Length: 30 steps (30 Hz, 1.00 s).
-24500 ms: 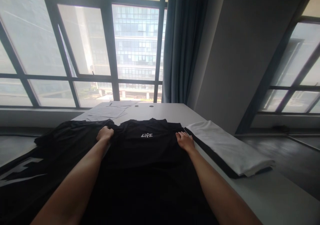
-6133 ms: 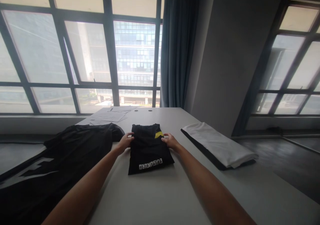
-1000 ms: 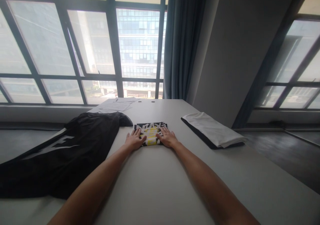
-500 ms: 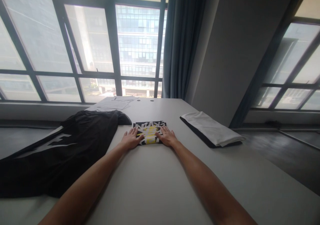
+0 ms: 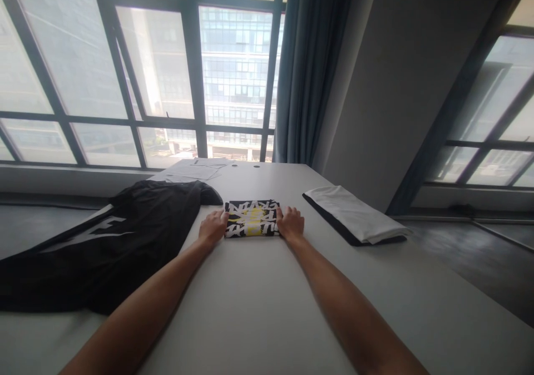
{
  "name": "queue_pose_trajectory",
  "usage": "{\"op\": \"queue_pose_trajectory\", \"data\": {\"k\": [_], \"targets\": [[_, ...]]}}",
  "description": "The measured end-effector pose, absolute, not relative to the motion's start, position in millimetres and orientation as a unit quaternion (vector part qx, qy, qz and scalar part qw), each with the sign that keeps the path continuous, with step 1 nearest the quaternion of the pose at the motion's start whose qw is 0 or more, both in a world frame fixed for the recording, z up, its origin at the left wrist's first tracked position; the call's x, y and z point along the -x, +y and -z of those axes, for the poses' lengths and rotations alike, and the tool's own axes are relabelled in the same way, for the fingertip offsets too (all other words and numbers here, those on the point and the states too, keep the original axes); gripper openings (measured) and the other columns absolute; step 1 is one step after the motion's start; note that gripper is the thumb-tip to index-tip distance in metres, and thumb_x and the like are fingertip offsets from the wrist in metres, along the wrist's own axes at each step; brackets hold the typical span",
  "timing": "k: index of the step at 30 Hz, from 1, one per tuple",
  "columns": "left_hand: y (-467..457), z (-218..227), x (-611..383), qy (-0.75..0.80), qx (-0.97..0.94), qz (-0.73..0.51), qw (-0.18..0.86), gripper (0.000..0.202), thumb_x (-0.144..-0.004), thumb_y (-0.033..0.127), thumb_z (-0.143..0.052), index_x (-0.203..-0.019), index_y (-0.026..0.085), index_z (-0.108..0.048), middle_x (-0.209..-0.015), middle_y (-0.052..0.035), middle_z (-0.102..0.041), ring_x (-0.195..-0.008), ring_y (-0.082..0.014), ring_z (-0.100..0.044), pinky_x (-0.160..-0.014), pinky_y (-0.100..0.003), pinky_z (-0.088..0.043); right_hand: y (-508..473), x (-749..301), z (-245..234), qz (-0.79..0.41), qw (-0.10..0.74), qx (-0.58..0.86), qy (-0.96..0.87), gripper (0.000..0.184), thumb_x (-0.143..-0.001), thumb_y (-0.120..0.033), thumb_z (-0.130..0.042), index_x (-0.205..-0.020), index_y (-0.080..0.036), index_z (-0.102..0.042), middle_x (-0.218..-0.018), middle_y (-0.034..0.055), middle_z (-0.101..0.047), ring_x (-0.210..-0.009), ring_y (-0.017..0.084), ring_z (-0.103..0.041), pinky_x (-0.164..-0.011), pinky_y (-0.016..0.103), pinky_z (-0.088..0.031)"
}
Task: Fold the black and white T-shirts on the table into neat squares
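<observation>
A folded black T-shirt point(image 5: 252, 219) with white lettering and yellow marks lies flat on the white table point(image 5: 250, 297), its print facing up. At its left edge is my left hand point(image 5: 213, 225), closed with the fingers curled against the cloth. My right hand point(image 5: 291, 223) grips the opposite edge in the same way. Both thumbs are close to the shirt's sides, and the fingertips are partly hidden.
A black garment point(image 5: 137, 241) with a grey-white print is spread on the left. A folded white cloth point(image 5: 354, 213) lies over a black one on the right. Paper sheets point(image 5: 194, 169) rest at the far end, before the windows and a blue curtain point(image 5: 302, 74).
Both hands have slid outward from the top of the folded T-shirt to its left and right edges. Their fingers went from flat to curled, and more of the print shows.
</observation>
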State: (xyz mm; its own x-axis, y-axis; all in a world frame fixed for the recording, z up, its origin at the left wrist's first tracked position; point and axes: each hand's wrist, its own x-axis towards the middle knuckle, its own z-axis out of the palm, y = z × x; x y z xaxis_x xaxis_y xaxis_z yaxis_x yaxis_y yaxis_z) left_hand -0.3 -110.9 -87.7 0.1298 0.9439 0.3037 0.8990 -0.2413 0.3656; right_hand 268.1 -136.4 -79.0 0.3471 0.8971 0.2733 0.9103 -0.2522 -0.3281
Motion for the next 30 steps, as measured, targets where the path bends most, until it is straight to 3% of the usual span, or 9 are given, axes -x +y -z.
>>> {"op": "queue_pose_trajectory", "data": {"k": [2,5,9,14,17,21,26,30], "targets": [[-115,85,3,0.613,-0.748,-0.253,0.032,0.046,-0.098,0.044,-0.037,-0.116,0.018,-0.070,-0.122,-0.0117,-0.069,-0.119,-0.0287,-0.058,-0.098,-0.039,-0.044,-138,-274,73,-0.007,0.198,0.823,-0.532,0.068,-0.099,-0.058,-0.027,-0.123,-0.007,-0.066,-0.126,0.0252,-0.064,-0.121,0.034,-0.057,-0.100,0.044,-0.040],[-118,83,2,0.602,-0.757,-0.253,0.024,0.037,-0.092,0.042,-0.050,-0.109,0.018,-0.072,-0.105,-0.0096,-0.073,-0.108,-0.0278,-0.062,-0.093,-0.037,-0.046,-134,-282,65,-0.089,0.173,0.818,-0.542,0.062,-0.091,-0.066,-0.045,-0.100,-0.012,-0.075,-0.108,0.0219,-0.071,-0.107,0.031,-0.066,-0.086,0.037,-0.048],[-121,83,-4,0.591,-0.763,-0.259,0.036,0.030,-0.088,0.035,-0.056,-0.108,0.020,-0.072,-0.104,-0.0076,-0.075,-0.100,-0.0254,-0.066,-0.086,-0.033,-0.047,-124,-282,61,-0.151,0.218,0.780,-0.567,0.039,-0.086,-0.053,-0.064,-0.081,-0.015,-0.073,-0.090,0.0137,-0.074,-0.092,0.025,-0.069,-0.071,0.026,-0.048],[-120,85,-6,0.592,-0.748,-0.288,0.084,0.027,-0.086,0.030,-0.059,-0.108,0.021,-0.072,-0.099,-0.0045,-0.076,-0.093,-0.0229,-0.068,-0.079,-0.030,-0.047,-119,-278,61,-0.337,0.362,0.734,-0.465,0.029,-0.087,-0.040,-0.068,-0.086,-0.012,-0.069,-0.072,0.0065,-0.069,-0.061,0.014,-0.062,-0.049,0.021,-0.043],[-118,88,-6,0.567,-0.757,-0.307,0.110,0.024,-0.085,0.027,-0.060,-0.105,0.020,-0.073,-0.093,-0.0034,-0.076,-0.087,-0.0200,-0.068,-0.075,-0.028,-0.047,-120,-279,63,-0.408,0.379,0.719,-0.417,0.030,-0.089,-0.040,-0.065,-0.093,-0.011,-0.069,-0.068,0.0051,-0.068,-0.051,0.012,-0.058,-0.044,0.021,-0.044],[-119,89,-7,0.523,-0.784,-0.311,0.127,0.022,-0.085,0.029,-0.061,-0.100,0.020,-0.074,-0.087,-0.0027,-0.075,-0.078,-0.0173,-0.067,-0.071,-0.026,-0.047,-121,-288,66,-0.370,0.359,0.732,-0.446,0.025,-0.087,-0.029,-0.066,-0.101,-0.009,-0.070,-0.078,0.0088,-0.072,-0.058,0.014,-0.064,-0.053,0.023,-0.051],[-123,87,-9,0.508,-0.803,-0.292,0.113,0.025,-0.091,0.036,-0.056,-0.097,0.022,-0.075,-0.088,-0.0032,-0.075,-0.080,-0.0185,-0.067,-0.070,-0.027,-0.046,-112,-311,60,-0.275,0.331,0.752,-0.499,0.028,-0.076,-0.017,-0.070,-0.103,-0.010,-0.074,-0.098,0.0116,-0.075,-0.092,0.022,-0.071,-0.072,0.023,-0.053],[-125,85,-9,0.507,-0.808,-0.281,0.105,0.022,-0.091,0.030,-0.054,-0.097,0.022,-0.074,-0.089,-0.0026,-0.075,-0.079,-0.0175,-0.066,-0.072,-0.027,-0.045,-101,-331,44,-0.106,0.240,0.798,-0.543,0.031,-0.073,-0.015,-0.067,-0.102,-0.017,-0.077,-0.110,0.0126,-0.074,-0.109,0.026,-0.067,-0.082,0.024,-0.050]]}}
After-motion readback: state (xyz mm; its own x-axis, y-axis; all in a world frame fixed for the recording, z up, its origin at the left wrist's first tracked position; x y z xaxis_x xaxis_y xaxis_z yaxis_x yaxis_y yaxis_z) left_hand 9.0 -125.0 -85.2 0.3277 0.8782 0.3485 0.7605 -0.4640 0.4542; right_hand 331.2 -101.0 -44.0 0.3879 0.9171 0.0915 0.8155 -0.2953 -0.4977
